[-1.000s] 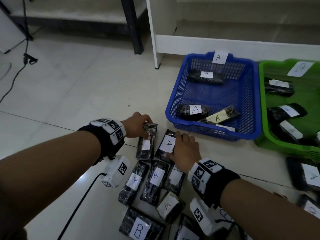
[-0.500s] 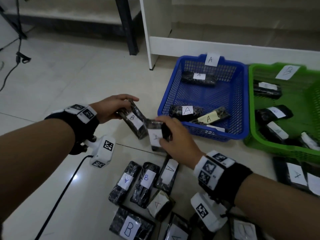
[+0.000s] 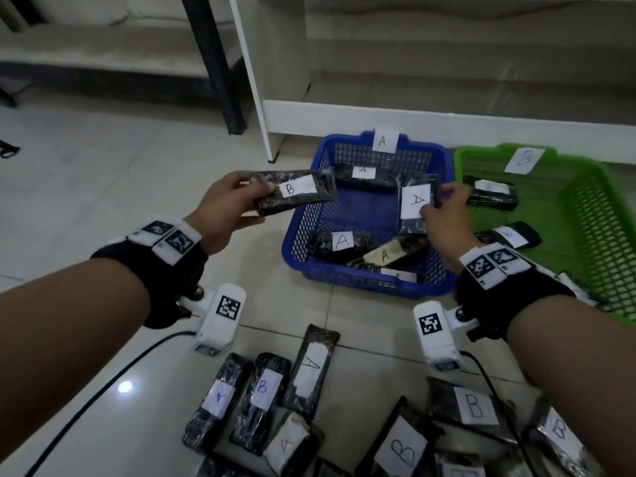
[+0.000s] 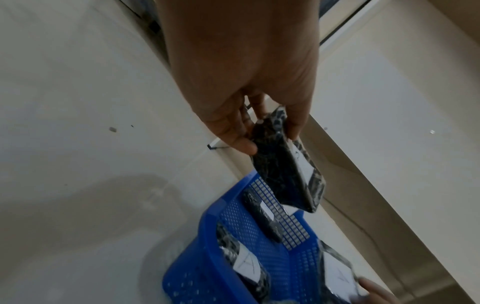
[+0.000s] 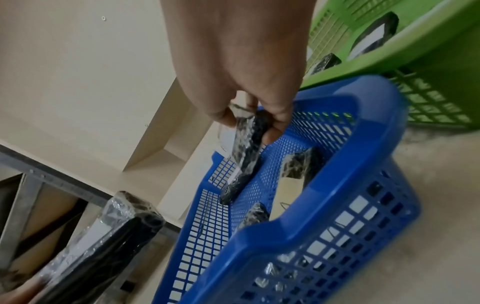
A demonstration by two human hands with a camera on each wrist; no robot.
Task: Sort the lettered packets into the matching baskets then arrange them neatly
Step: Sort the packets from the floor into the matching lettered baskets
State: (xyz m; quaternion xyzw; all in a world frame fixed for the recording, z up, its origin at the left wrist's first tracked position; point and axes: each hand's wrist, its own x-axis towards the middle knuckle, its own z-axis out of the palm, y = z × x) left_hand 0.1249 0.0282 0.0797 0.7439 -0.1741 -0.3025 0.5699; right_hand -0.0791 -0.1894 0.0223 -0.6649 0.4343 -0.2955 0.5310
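R hand (image 3: pixel 444 218) pinching an A packet (image 3: pixel 417 201) at mid-frame, hanging over the blue A basket (image 3: pixel 361 280), drop looks imminent. L hand (image 3: pixel 227 208) gripping a B packet (image 3: pixel 296 191) left of centre, above the blue basket's left rim, well short of the green B basket (image 3: pixel 585 215) upper right. I count approx 4 A's and 3+ B's binned; a dozen-odd mixed packets (image 3: pixel 261 401) along the bottom edge are unsorted, and no tidying is done yet.

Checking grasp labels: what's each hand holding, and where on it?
Left hand grips the B packet by its left end. Right hand pinches the A packet at its right edge.
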